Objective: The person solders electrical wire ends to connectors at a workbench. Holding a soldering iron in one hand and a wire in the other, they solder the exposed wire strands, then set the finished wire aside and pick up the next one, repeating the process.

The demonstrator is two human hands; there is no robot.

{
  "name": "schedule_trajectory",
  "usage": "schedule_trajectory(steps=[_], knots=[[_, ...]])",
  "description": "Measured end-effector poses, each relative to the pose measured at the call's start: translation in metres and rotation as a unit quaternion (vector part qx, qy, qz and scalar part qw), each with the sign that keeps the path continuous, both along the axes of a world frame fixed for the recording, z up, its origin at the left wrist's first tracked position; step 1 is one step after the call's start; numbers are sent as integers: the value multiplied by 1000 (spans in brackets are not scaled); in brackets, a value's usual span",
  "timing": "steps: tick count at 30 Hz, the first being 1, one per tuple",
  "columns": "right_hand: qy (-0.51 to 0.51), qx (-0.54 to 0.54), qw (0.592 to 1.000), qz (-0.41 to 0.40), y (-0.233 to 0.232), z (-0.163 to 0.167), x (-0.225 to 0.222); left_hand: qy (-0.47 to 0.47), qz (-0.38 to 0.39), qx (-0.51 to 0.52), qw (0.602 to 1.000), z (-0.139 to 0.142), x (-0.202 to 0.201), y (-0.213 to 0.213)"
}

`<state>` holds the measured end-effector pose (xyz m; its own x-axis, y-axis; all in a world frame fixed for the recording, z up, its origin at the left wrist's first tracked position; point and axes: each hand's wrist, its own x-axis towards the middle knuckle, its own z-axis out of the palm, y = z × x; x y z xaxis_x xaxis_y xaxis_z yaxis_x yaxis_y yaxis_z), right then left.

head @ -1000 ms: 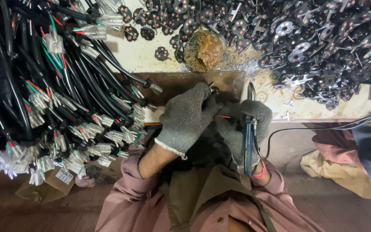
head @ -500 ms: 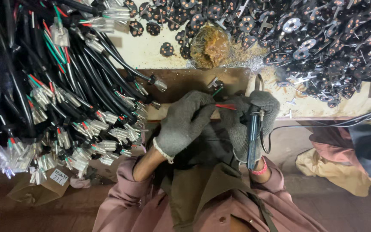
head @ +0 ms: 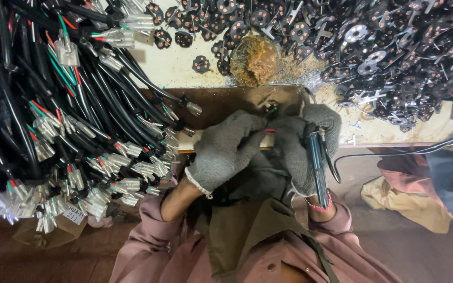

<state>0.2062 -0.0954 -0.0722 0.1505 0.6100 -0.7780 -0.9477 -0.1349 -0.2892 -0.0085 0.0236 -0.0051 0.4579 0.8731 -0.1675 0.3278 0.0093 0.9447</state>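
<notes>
My left hand (head: 226,149), in a grey knit glove, pinches a thin red wire end (head: 270,130) at its fingertips. My right hand (head: 305,141), gloved the same way, grips a blue-handled soldering iron (head: 316,167), handle pointing back toward me and its black cord (head: 394,153) running off to the right. Both hands meet over a dark brown board (head: 221,102), where a small black part with metal pins (head: 271,107) lies just beyond the fingertips. The iron's tip is hidden behind the glove.
A big bundle of black cables with red, green and white leads and clear connectors (head: 79,120) fills the left. A heap of round black metal parts (head: 394,47) covers the upper right. A brown crusty lump (head: 254,59) sits above the board. Yellowish cloth (head: 410,202) lies at right.
Both hands have edged slightly forward over the board and closed in together; the red wire now sits between the two gloves' fingertips.
</notes>
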Motion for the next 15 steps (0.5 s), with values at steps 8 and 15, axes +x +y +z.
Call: schedule_trajectory(steps=[8,15], knots=[[-520,107,809,254,-19,-2,0,-61,23,-46,997,-2,-1,-10],[-709,109,607,342,-5,23,-8,-77,39,-112,990,10,6,-8]])
